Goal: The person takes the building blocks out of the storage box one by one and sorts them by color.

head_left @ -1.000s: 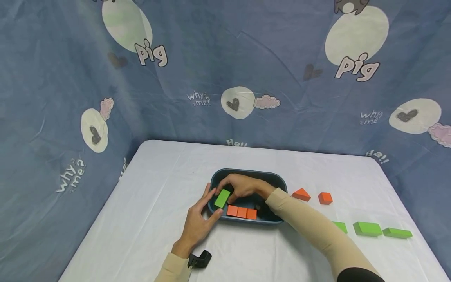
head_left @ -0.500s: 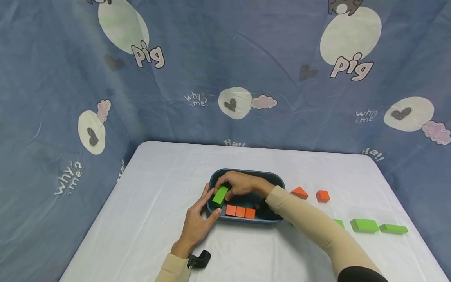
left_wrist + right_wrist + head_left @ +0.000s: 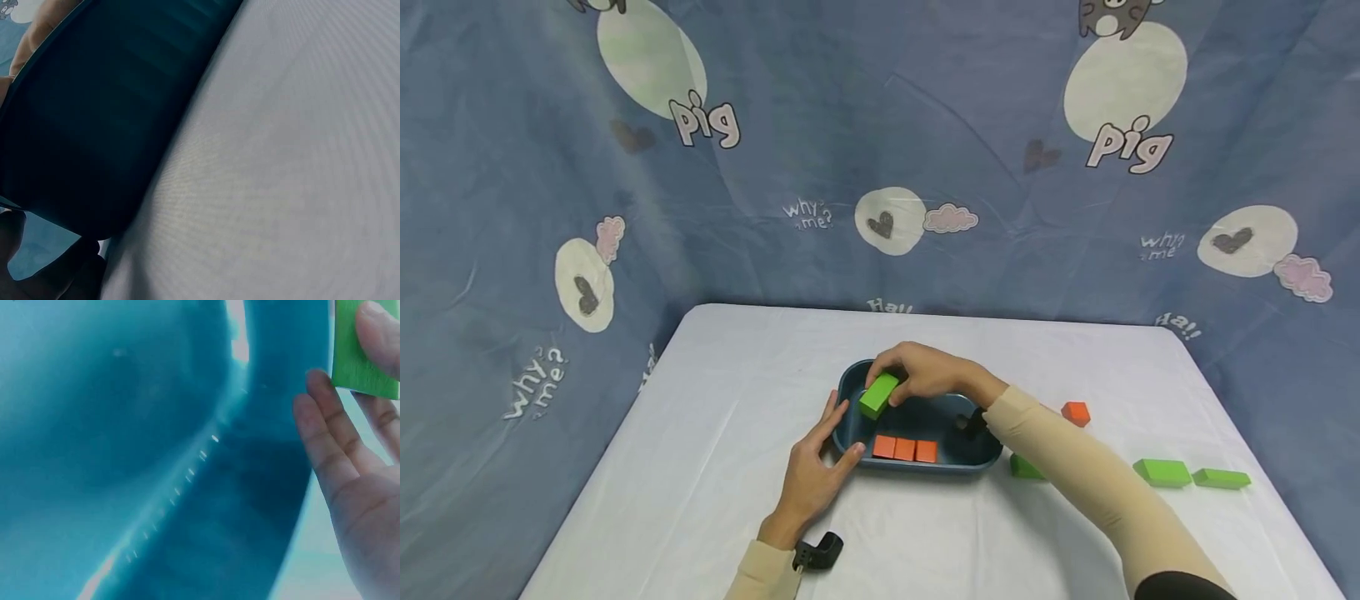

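Observation:
A dark blue rectangular tub (image 3: 951,417) with rounded corners stands on the white table. Three orange blocks (image 3: 905,449) lie side by side along its near wall. Over the tub's left part, my right hand (image 3: 928,371) pinches a green rectangular block (image 3: 878,396), held at a tilt. In the right wrist view, the thumb lies across this green block (image 3: 351,356), with the tub's wall alongside. My left hand (image 3: 811,483) rests against the tub's left end, its fingers and thumb spread. The left wrist view shows the tub's outer wall (image 3: 112,125) and dark fingers (image 3: 59,272) at its corner.
To the right of the tub sit an orange block (image 3: 1075,413), a green block (image 3: 1162,472) and a thinner green block (image 3: 1222,478). Another green block (image 3: 1025,467) is partly hidden by my right sleeve (image 3: 1075,467). A patterned blue cloth (image 3: 775,258) hangs behind the table.
My right hand has lifted the green block up from the tub's left end and slightly to the right. The orange triangular block is now hidden behind the right arm. My left hand stays against the tub.

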`<state>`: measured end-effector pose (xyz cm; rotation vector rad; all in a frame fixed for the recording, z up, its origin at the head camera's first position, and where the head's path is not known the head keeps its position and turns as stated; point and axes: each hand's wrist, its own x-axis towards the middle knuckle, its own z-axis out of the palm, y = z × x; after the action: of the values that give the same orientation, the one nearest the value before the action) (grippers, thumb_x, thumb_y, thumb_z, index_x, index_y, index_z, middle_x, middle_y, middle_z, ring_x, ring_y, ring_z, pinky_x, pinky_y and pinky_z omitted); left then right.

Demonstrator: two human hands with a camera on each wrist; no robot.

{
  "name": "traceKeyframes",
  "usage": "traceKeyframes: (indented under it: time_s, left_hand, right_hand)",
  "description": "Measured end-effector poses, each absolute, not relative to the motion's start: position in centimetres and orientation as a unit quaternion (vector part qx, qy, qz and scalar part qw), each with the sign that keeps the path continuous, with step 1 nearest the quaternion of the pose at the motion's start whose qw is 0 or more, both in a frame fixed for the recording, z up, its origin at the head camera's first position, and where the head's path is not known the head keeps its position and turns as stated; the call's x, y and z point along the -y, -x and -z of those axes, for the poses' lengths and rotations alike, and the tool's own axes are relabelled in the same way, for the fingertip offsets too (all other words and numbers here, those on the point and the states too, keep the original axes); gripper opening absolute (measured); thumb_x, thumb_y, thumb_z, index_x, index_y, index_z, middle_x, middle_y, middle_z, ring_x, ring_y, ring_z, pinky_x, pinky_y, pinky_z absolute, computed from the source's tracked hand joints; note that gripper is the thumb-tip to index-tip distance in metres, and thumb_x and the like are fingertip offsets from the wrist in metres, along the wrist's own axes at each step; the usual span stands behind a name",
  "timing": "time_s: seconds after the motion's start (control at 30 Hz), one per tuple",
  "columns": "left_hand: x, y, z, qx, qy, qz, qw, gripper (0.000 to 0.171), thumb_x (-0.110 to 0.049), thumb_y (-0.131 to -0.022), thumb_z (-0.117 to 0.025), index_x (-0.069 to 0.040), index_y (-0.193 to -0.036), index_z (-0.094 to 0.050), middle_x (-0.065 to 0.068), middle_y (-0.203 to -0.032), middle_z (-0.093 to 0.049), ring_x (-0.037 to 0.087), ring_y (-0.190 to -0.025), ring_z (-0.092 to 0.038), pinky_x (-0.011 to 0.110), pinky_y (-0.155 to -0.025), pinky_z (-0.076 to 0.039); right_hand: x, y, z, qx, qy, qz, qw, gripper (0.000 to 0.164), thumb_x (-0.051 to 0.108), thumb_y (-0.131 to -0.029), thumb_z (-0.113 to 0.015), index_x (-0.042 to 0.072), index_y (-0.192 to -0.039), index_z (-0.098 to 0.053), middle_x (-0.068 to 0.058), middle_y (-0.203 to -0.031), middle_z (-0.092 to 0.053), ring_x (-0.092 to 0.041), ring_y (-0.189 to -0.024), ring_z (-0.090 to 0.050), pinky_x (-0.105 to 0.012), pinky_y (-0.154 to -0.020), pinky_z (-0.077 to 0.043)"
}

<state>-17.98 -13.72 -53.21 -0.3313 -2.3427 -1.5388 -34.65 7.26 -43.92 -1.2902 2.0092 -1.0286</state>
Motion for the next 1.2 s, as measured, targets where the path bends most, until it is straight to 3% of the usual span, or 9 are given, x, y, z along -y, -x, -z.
traceKeyframes:
  time_s: [0.3,0.6,0.8,1.0,1.2]
  left_hand:
    - [14.2,18.3,53.7,0.819,0.128,0.533,0.169,0.068,-0.017,-0.091,-0.079,-0.009,-0.152,-0.049,0.015,-0.162,-0.034,0.026,-0.147,-0.035,0.014,-0.113,-0.028]
    - [14.0,18.1,53.7,0.815,0.125,0.537,0.178,0.068,-0.014,-0.089,-0.081,-0.008,-0.150,-0.052,0.014,-0.161,-0.036,0.028,-0.146,-0.036,0.012,-0.112,-0.029]
    - [13.5,18.0,53.4,0.818,0.117,0.532,0.184,0.069,-0.007,-0.085,-0.083,0.000,-0.147,-0.053,0.016,-0.159,-0.037,0.035,-0.144,-0.039,0.010,-0.110,-0.028]
    - [12.6,17.3,50.9,0.809,0.121,0.545,0.186,0.064,0.002,-0.084,-0.080,0.010,-0.142,-0.053,0.025,-0.156,-0.038,0.046,-0.141,-0.039,0.010,-0.111,-0.028]
    - [12.5,16.9,50.1,0.816,0.127,0.533,0.185,0.065,0.002,-0.085,-0.079,0.008,-0.143,-0.053,0.031,-0.154,-0.038,0.050,-0.139,-0.040,0.009,-0.110,-0.027]
  right_hand:
    - [-11.8,35.1,41.7,-0.754,0.438,0.437,0.223,0.038,-0.009,-0.082,-0.080,0.009,-0.115,-0.074,-0.004,-0.110,-0.069,-0.023,-0.097,-0.066,-0.039,-0.088,-0.058]
    - [-15.9,35.0,41.1,-0.780,0.383,0.448,0.211,0.037,-0.007,-0.084,-0.078,0.011,-0.116,-0.073,-0.004,-0.114,-0.068,-0.025,-0.100,-0.065,-0.043,-0.089,-0.057]
    - [-19.1,34.5,40.6,-0.785,0.356,0.468,0.194,0.036,-0.008,-0.084,-0.076,0.008,-0.116,-0.073,-0.008,-0.116,-0.068,-0.029,-0.097,-0.065,-0.047,-0.087,-0.057]
    - [-23.3,33.9,40.6,-0.795,0.319,0.489,0.165,0.035,-0.008,-0.085,-0.076,0.007,-0.116,-0.073,-0.012,-0.115,-0.067,-0.031,-0.094,-0.067,-0.043,-0.087,-0.057]
    - [-27.8,32.9,40.9,-0.804,0.274,0.512,0.129,0.035,-0.009,-0.085,-0.074,0.002,-0.118,-0.070,-0.017,-0.113,-0.067,-0.030,-0.092,-0.068,-0.034,-0.081,-0.057]
